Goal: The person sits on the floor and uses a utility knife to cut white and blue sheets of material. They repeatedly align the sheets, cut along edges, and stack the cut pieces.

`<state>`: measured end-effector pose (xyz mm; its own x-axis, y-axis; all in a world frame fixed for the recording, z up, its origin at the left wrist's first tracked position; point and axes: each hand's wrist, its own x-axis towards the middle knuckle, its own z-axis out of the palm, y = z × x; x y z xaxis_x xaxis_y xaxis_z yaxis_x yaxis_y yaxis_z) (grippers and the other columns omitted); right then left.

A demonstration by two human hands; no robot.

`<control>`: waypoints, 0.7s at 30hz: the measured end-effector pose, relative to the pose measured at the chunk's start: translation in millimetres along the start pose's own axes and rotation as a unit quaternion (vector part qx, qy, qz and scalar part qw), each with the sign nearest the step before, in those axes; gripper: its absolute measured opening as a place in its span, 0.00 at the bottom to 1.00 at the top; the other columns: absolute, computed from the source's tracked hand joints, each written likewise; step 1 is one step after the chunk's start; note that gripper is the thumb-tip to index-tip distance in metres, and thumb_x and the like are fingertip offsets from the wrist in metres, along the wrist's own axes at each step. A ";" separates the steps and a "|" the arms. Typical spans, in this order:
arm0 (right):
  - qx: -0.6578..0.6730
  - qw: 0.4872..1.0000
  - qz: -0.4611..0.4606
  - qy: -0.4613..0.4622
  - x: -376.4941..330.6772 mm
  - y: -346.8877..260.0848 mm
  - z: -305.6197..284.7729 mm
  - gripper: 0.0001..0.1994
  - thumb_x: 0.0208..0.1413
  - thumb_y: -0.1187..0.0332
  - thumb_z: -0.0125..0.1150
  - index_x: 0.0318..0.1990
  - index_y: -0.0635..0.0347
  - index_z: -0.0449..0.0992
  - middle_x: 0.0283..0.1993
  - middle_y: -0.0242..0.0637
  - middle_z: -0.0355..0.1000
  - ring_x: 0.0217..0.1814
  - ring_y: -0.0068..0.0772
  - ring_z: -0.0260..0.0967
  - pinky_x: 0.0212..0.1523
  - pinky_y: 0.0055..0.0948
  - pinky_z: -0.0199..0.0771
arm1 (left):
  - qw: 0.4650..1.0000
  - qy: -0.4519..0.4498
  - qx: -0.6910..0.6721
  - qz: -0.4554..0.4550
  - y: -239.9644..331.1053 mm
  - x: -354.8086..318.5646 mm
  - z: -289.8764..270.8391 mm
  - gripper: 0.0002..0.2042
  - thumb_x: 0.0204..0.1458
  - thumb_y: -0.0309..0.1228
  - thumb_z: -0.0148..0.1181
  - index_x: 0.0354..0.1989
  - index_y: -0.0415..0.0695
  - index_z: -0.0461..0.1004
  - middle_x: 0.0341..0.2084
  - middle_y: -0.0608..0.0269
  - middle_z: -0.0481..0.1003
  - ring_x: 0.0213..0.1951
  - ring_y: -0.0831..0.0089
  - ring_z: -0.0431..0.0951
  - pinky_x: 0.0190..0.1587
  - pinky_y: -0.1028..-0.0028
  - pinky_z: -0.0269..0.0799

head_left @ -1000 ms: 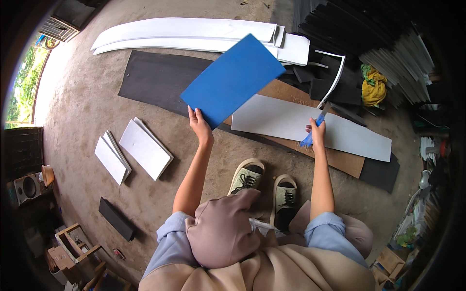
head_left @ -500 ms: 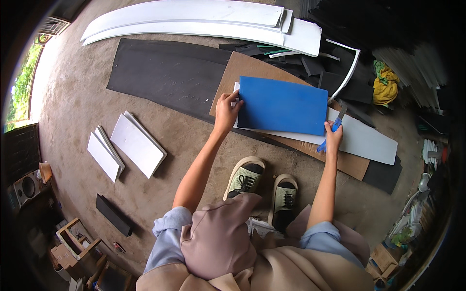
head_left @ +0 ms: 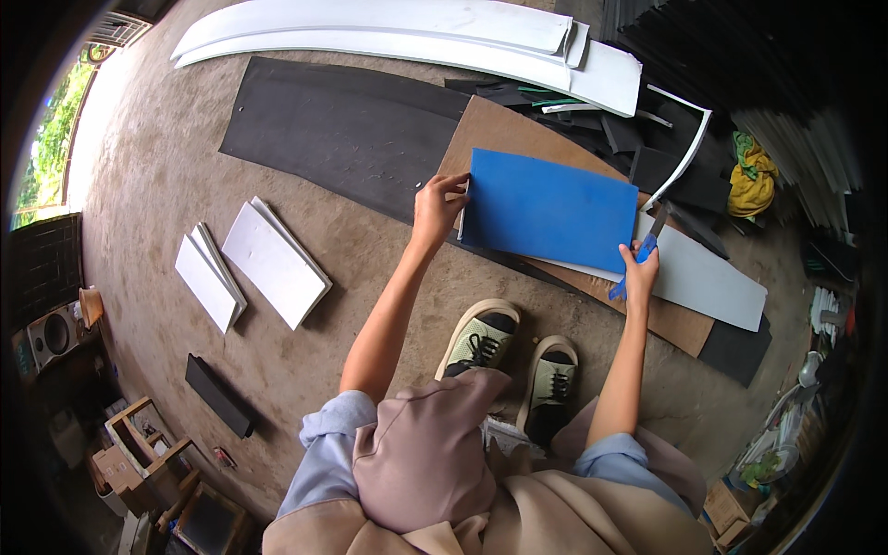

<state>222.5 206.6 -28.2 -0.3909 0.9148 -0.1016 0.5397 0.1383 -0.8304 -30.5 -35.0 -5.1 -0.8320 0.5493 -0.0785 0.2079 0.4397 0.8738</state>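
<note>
Blue flat rect. sheet (head_left: 550,205) spans btwn the hands, over a long pale-grey strip (head_left: 710,277). L hand (head_left: 438,211) reaches fwd, half curled, fingertips at sheet's left edge. R hand (head_left: 640,270), also fwd, is closed round a blue-handled knife (head_left: 648,244), fingertips at sheet's near right corner. Qty: 1 blue sheet, 1 knife; at left, 2 stacks of white rect. sheets (head_left: 277,265), 1 long black block (head_left: 219,396) nearer.

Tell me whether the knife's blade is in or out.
Out: the dark blade projects from the blue-handled knife in the right hand.
</note>
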 end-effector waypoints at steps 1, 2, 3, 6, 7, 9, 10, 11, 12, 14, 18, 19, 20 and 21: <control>0.001 1.000 0.004 -0.001 -1.5 0.3 0.5 0.13 0.39 0.73 0.64 0.31 0.63 0.65 0.27 0.31 0.65 0.28 0.22 0.62 0.32 0.23 0.64 | 1.000 0.000 -0.005 0.001 0.6 0.0 -0.3 0.17 0.36 0.19 0.57 0.39 0.43 0.73 0.35 0.56 0.72 0.35 0.69 0.75 0.38 0.73 0.70; 0.002 1.000 0.007 -0.002 -2.8 1.4 0.8 0.13 0.39 0.73 0.64 0.31 0.63 0.65 0.27 0.31 0.65 0.28 0.22 0.63 0.32 0.23 0.64 | 1.000 -0.001 -0.010 0.002 0.3 0.1 -0.2 0.17 0.36 0.19 0.57 0.39 0.43 0.73 0.35 0.56 0.72 0.35 0.69 0.75 0.38 0.73 0.70; 0.002 1.000 0.011 -0.003 -3.7 2.5 1.1 0.14 0.39 0.73 0.64 0.32 0.63 0.65 0.27 0.31 0.65 0.28 0.22 0.63 0.32 0.23 0.64 | 1.000 -0.001 -0.015 0.003 0.0 0.2 0.0 0.17 0.35 0.19 0.57 0.39 0.42 0.73 0.35 0.56 0.72 0.35 0.68 0.75 0.37 0.73 0.70; 0.056 0.998 -0.003 -0.014 -3.6 4.6 1.0 0.14 0.39 0.73 0.64 0.32 0.64 0.65 0.28 0.31 0.65 0.29 0.22 0.63 0.33 0.22 0.65 | 1.000 -0.016 -0.004 -0.003 -2.5 2.7 -0.5 0.17 0.36 0.19 0.57 0.39 0.42 0.72 0.35 0.55 0.72 0.35 0.67 0.75 0.37 0.73 0.71; 0.054 0.998 0.001 -0.017 -3.9 5.2 0.4 0.15 0.39 0.73 0.64 0.33 0.64 0.65 0.29 0.32 0.66 0.29 0.22 0.63 0.33 0.22 0.65 | 1.000 -0.014 -0.004 -0.002 -3.4 2.3 -0.5 0.17 0.36 0.19 0.57 0.40 0.41 0.72 0.36 0.55 0.72 0.35 0.67 0.75 0.38 0.73 0.71; 0.049 0.998 0.008 -0.023 -4.1 4.1 -1.2 0.15 0.39 0.73 0.64 0.33 0.64 0.65 0.29 0.32 0.66 0.30 0.22 0.64 0.33 0.22 0.65 | 1.000 -0.010 -0.004 0.001 -3.8 2.2 1.0 0.17 0.36 0.19 0.56 0.40 0.41 0.72 0.36 0.55 0.72 0.36 0.67 0.75 0.38 0.74 0.72; 0.045 0.999 0.009 -0.025 -4.6 3.7 -1.4 0.15 0.39 0.74 0.64 0.33 0.64 0.65 0.29 0.32 0.66 0.30 0.22 0.64 0.33 0.22 0.65 | 1.000 -0.007 -0.015 0.002 -3.9 1.4 1.7 0.18 0.36 0.19 0.56 0.41 0.41 0.71 0.36 0.55 0.72 0.36 0.67 0.75 0.38 0.74 0.72; 0.041 0.999 0.011 -0.027 -4.7 2.7 -1.8 0.15 0.38 0.74 0.64 0.33 0.65 0.65 0.29 0.33 0.66 0.30 0.22 0.64 0.33 0.22 0.65 | 1.000 -0.003 -0.026 0.003 -3.0 0.4 2.6 0.18 0.36 0.19 0.56 0.41 0.40 0.71 0.36 0.55 0.72 0.36 0.67 0.75 0.39 0.74 0.72; 0.037 0.999 0.013 -0.029 -4.8 1.9 -2.1 0.15 0.38 0.74 0.64 0.33 0.65 0.65 0.29 0.33 0.66 0.30 0.22 0.64 0.33 0.22 0.65 | 0.999 0.000 -0.037 0.004 -2.4 -0.4 2.9 0.18 0.36 0.19 0.56 0.41 0.40 0.71 0.36 0.55 0.72 0.37 0.67 0.75 0.39 0.74 0.72; 0.045 0.998 0.018 -0.035 -5.0 0.6 -3.9 0.15 0.38 0.74 0.64 0.33 0.65 0.65 0.30 0.34 0.67 0.30 0.23 0.64 0.34 0.22 0.66 | 0.999 -0.015 -0.034 0.000 -1.1 -0.6 2.1 0.19 0.36 0.19 0.57 0.42 0.40 0.70 0.36 0.55 0.72 0.37 0.68 0.74 0.39 0.74 0.71; 0.056 0.998 0.028 -0.028 -6.3 -2.0 -7.7 0.15 0.38 0.75 0.64 0.34 0.66 0.66 0.30 0.35 0.68 0.31 0.24 0.66 0.35 0.23 0.66 | 0.999 -0.034 -0.008 0.003 -0.6 1.6 3.3 0.20 0.36 0.18 0.57 0.43 0.41 0.70 0.37 0.56 0.72 0.38 0.68 0.74 0.39 0.74 0.71; 0.058 0.997 0.034 -0.035 -6.0 -2.8 -8.5 0.15 0.38 0.75 0.64 0.34 0.65 0.65 0.30 0.34 0.67 0.32 0.23 0.65 0.36 0.23 0.66 | 0.999 -0.029 -0.013 0.000 -1.4 0.2 3.8 0.21 0.36 0.18 0.57 0.44 0.42 0.69 0.37 0.56 0.72 0.38 0.68 0.74 0.40 0.74 0.71; 0.061 0.997 0.038 -0.042 -5.0 -7.6 -7.9 0.14 0.39 0.76 0.63 0.34 0.65 0.65 0.30 0.33 0.67 0.32 0.22 0.65 0.37 0.22 0.65 | 0.999 -0.027 -0.019 -0.003 -3.4 -0.6 2.3 0.21 0.36 0.18 0.57 0.44 0.42 0.69 0.37 0.56 0.72 0.38 0.68 0.74 0.39 0.74 0.71; 0.063 0.996 0.044 -0.045 -4.0 -8.8 -10.2 0.14 0.39 0.76 0.63 0.33 0.64 0.65 0.30 0.32 0.67 0.33 0.22 0.65 0.38 0.22 0.65 | 0.999 -0.029 -0.027 -0.006 -3.1 -0.6 3.2 0.21 0.36 0.17 0.57 0.44 0.42 0.69 0.37 0.57 0.72 0.38 0.69 0.74 0.39 0.74 0.71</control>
<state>226.9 205.6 -14.9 -0.4147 0.8824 -0.2223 0.4795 0.0043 -0.8775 -29.0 -34.4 -9.3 -0.8020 0.5862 -0.1151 0.1693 0.4077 0.8973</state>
